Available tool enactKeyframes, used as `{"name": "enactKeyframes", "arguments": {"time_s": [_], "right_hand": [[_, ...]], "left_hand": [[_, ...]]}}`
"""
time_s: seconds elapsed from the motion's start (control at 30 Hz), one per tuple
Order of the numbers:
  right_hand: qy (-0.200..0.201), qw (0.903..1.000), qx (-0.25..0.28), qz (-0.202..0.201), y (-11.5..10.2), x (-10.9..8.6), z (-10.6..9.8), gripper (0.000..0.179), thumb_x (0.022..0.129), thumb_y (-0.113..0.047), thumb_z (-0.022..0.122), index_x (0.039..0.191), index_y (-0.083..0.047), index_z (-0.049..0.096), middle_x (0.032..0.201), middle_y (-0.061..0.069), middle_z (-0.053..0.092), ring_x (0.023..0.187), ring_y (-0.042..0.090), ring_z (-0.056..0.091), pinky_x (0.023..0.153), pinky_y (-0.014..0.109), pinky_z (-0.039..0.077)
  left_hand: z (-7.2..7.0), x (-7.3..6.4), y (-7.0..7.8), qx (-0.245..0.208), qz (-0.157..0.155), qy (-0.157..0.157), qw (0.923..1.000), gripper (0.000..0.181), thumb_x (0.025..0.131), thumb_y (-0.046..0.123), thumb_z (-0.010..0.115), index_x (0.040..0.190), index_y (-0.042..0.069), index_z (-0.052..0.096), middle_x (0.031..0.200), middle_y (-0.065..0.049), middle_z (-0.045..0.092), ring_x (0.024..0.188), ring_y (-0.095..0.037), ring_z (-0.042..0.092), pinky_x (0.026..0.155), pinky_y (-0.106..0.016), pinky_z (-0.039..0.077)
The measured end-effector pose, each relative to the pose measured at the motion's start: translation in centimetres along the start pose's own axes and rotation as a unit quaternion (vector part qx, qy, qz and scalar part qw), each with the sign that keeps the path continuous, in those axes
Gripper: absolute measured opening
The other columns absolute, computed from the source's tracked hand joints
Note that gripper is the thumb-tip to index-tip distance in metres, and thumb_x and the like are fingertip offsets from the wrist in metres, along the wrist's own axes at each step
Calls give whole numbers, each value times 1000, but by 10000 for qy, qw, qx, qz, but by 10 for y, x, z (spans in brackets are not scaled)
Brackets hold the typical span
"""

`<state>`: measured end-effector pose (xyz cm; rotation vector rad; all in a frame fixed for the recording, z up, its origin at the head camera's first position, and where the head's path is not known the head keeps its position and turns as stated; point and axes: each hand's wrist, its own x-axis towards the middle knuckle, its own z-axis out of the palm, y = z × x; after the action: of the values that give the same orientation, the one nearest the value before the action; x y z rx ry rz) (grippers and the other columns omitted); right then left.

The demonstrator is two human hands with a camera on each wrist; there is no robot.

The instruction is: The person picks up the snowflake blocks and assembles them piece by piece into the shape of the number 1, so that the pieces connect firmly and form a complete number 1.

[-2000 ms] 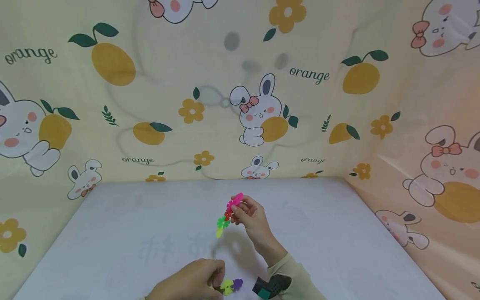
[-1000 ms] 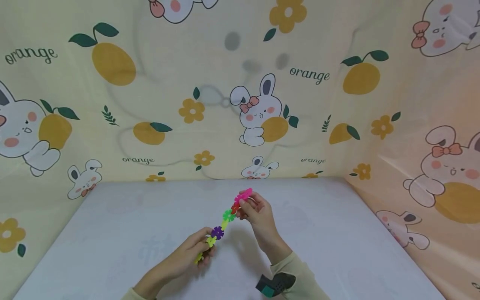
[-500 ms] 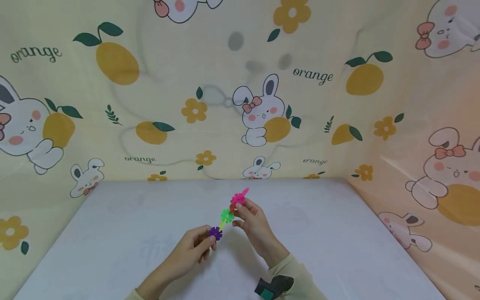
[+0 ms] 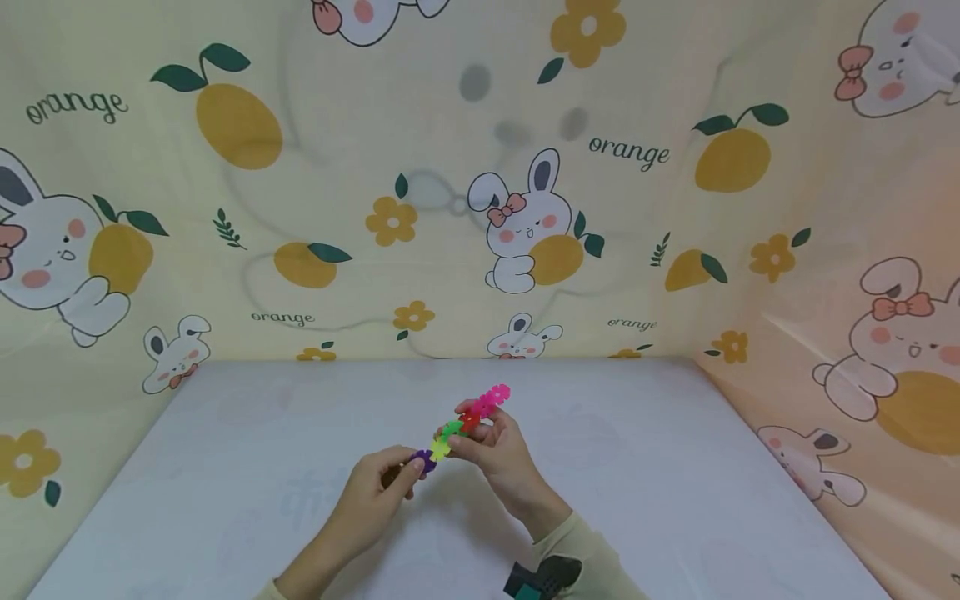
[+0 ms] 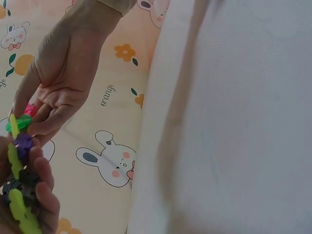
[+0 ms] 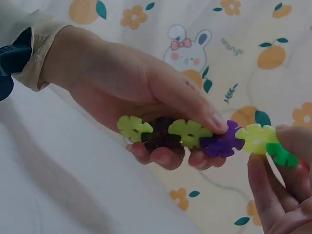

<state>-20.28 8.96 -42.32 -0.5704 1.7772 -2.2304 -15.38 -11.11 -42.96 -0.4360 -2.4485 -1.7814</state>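
A chain of snowflake-shaped plastic building discs is held in the air between both hands. My left hand [image 4: 375,487] pinches the purple disc [image 6: 224,142] with its thumb. A yellow disc [image 6: 189,134], a dark disc [image 6: 160,140] and another yellow disc [image 6: 132,129] lie along its fingers, mostly hidden in the head view. My right hand [image 4: 501,467] pinches the chain at the green disc [image 4: 452,428] and the yellow-green disc [image 4: 440,450] beside the purple one. Above it extend the red disc [image 4: 469,419] and pink discs [image 4: 492,401].
A white table [image 4: 247,467] lies under both hands. Behind and beside it hangs a cloth [image 4: 337,150] printed with rabbits and oranges. A black wrist camera [image 4: 546,577] sits on the right sleeve.
Two seconds ago the purple and yellow discs lay low by the left hand, apart from the right hand's chain; now they meet. The right hand's grip has shifted from pink and red to green.
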Motion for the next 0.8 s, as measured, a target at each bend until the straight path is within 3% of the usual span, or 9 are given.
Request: {"name": "enactKeyframes", "arguments": {"time_s": [0.17,0.47,0.57,0.63,0.8], "right_hand": [[-107,9996,11,-268,1,0,4,27,94,-4,69,117,-13,59,106,-5,77,103,11,73,90,27,59],[-182,9990,44,-404,4,-1,8,23,95,-3,68,116,-9,60,106,-5,77,102,11,74,88,30,60],[-132,9989,-43,-438,3,0,8,29,95,-3,68,122,-5,58,106,-2,78,100,11,75,87,30,60],[-45,9991,-151,-394,3,0,7,36,95,-4,68,129,-2,54,110,8,77,98,11,75,88,31,60],[376,9986,-351,97,2,2,8,43,106,-23,54,144,-6,43,130,27,66,104,16,75,91,34,59]], "left_hand": [[0,-1,2,27,-127,274,9995,18,101,16,60,90,8,72,71,-3,59,62,-6,52,54,-21,43],[1,-2,0,154,150,305,9993,18,101,15,60,87,9,70,72,-6,59,61,-2,50,53,-21,43],[2,-1,-2,49,93,112,9999,21,103,17,58,88,7,69,71,-6,59,60,-4,51,53,-21,44],[2,1,-4,-133,-7,-135,9998,25,105,18,55,91,2,68,73,-8,60,60,-5,51,53,-21,45],[1,5,-9,-802,-517,-662,9932,28,107,16,49,104,-9,60,89,-19,65,64,-6,54,54,-19,48]]}}
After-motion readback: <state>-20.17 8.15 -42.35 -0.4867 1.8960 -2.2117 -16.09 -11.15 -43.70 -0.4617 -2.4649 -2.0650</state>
